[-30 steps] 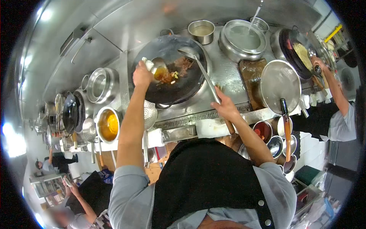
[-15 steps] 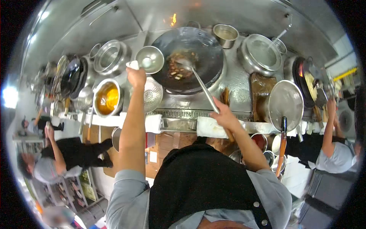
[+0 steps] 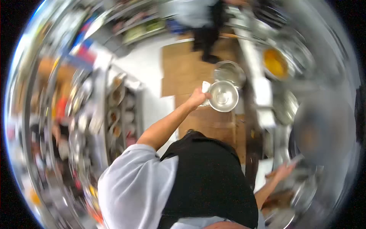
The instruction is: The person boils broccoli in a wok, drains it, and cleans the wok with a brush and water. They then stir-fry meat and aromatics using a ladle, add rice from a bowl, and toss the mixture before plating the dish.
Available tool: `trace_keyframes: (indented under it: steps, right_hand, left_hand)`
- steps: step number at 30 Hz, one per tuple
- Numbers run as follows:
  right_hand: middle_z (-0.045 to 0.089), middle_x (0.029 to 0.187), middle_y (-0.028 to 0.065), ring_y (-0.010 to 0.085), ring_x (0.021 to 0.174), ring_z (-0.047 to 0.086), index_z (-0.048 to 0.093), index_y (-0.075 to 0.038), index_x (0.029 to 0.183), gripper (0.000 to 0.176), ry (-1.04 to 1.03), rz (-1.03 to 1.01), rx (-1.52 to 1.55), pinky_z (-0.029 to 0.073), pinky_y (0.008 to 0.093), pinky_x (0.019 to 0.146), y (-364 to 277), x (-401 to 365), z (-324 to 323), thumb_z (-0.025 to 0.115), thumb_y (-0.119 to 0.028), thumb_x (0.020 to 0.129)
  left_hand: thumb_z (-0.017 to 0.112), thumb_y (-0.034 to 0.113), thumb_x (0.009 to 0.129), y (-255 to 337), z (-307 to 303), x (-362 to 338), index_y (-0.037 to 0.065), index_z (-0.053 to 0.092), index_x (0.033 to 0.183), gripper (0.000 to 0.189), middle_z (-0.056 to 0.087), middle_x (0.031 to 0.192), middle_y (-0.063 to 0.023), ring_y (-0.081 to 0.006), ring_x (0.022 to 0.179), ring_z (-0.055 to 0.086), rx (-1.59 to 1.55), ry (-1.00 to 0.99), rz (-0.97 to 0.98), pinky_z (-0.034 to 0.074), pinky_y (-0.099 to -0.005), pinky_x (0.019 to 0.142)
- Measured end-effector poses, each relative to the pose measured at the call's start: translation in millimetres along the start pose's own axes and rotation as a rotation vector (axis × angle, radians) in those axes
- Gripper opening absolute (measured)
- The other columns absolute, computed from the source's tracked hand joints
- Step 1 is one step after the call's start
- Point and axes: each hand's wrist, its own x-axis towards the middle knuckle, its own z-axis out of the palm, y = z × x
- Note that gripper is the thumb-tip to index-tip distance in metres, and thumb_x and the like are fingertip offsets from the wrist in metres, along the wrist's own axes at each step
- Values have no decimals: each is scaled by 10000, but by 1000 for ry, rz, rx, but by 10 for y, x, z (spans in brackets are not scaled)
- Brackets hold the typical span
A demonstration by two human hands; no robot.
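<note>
Held out over the floor, my left hand is closed on a small round metal bowl, with a white cloth at the grip. The bowl looks empty except for a bright reflection at its bottom. My right hand is at the stove edge on the right, closed round the light-coloured handle of a utensil. That utensil's far end is lost in blur at the large dark wok. A brownish patch shows inside the wok.
A metal pot stands behind the bowl. Another person stands at the top. A bowl of orange liquid is on the stove counter. Shelves with several containers line the left. Brown sheets cover part of the floor.
The view has turned left, away from the stove. My left hand has carried the bowl from beside the wok to over the floor. My right hand remains near the wok with the utensil.
</note>
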Motion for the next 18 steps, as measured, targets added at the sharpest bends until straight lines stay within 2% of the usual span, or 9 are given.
trace_keyframes:
  steps: [2,3,5,8,11,12,15,16,18]
  right_hand:
    - [477,1594,264,376,1380,572,332,16,1629,738,-21,78,207,468,415,1123,91,-231,263,664,-218,1013]
    - [544,1522,293,410,1250,656,325,39,1624,770,59,-69,112,496,434,1068,568,-168,637,661,-219,981]
    - [618,1396,343,428,1120,699,308,66,1621,817,31,-10,-30,522,468,966,434,-265,687,648,-218,935]
    - [569,1448,315,405,1146,671,219,7,1666,784,-139,260,87,541,505,952,-25,-325,621,614,-191,1018]
    - [619,1363,297,387,1078,678,242,6,1660,789,-130,313,133,528,523,901,-264,-419,610,632,-198,1005]
    - [643,1325,300,387,1064,687,251,0,1657,784,-41,226,78,537,514,893,13,-243,789,632,-188,999]
    - [646,1316,314,407,1069,692,252,8,1652,779,-61,288,77,536,514,896,213,-141,920,626,-189,997]
    - [708,992,323,412,851,710,198,-29,1681,939,-52,199,176,524,529,710,364,-83,951,639,-142,860]
    - [706,1019,322,417,881,713,208,-27,1676,931,-46,185,132,534,529,730,322,-114,932,645,-151,864]
  left_hand:
    - [755,86,807,-861,-1323,-247,-31,734,1152,364,764,1068,-131,-245,980,701,24,365,-82,552,-378,860]
    - [750,94,807,-1377,-2048,-423,-36,744,1127,345,766,1038,-130,-255,937,710,54,555,-207,565,-390,811]
    - [745,107,805,-1677,-3127,-1195,-42,752,1101,332,759,971,-132,-262,850,714,-186,903,-274,573,-402,733]
    - [722,35,787,-1725,-4118,-2372,-74,667,1179,411,725,1054,-152,-270,813,720,-587,1390,-180,579,-400,659]
    - [702,47,838,-2042,-4870,-3065,-67,643,1177,363,717,1096,-169,-326,826,743,-889,1817,-15,596,-452,595]
    - [679,43,856,-2191,-5059,-3279,-57,641,1144,307,721,1025,-164,-325,796,741,-930,1831,153,594,-432,582]
    - [665,52,877,-2372,-5411,-3733,-48,594,1114,267,704,908,-144,-301,693,719,-1090,1940,190,573,-395,514]
    - [643,37,879,-2363,-5421,-3837,-31,575,1152,289,699,903,-149,-303,656,708,-1068,1969,145,567,-392,490]
    - [649,80,926,-2466,-5499,-3869,1,568,1198,295,701,955,-157,-313,689,713,-1111,2039,198,568,-387,485]
